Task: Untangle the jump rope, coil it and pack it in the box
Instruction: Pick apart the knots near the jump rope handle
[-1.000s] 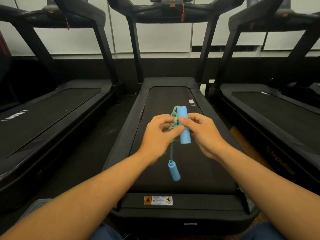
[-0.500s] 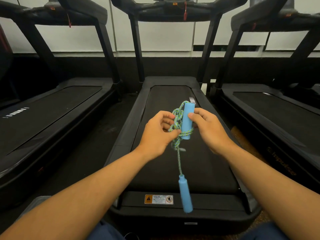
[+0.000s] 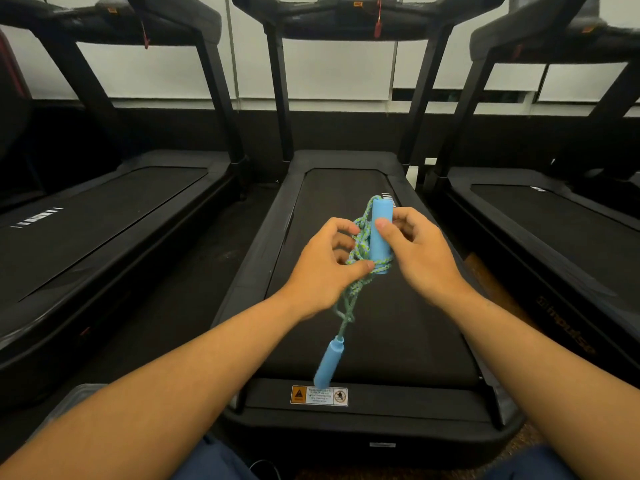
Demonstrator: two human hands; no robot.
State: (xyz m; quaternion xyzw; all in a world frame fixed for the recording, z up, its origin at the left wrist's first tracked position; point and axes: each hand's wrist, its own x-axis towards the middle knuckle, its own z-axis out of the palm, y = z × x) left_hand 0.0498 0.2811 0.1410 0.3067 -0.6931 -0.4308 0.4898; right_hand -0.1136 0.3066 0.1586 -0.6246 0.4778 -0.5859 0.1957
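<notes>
The jump rope has a green-and-blue braided cord (image 3: 360,247) and two light-blue handles. My right hand (image 3: 420,252) grips the upper handle (image 3: 380,233) upright, thumb on its front. The cord is wound in a tangle around that handle. My left hand (image 3: 323,268) pinches the cord beside the handle's lower end. A short length of cord hangs down to the second handle (image 3: 329,362), which dangles tilted above the treadmill's rear end. No box is in view.
I am at the rear end of a black treadmill (image 3: 346,400) with a warning sticker (image 3: 319,395). Two more treadmills (image 3: 104,216) (image 3: 554,220) flank it left and right. A grey object (image 3: 69,403) shows at lower left beside my arm.
The cord has loosened from the upper handle and the lower handle dropped further, then swung left. Both hands have stayed near the same place holding the rope.
</notes>
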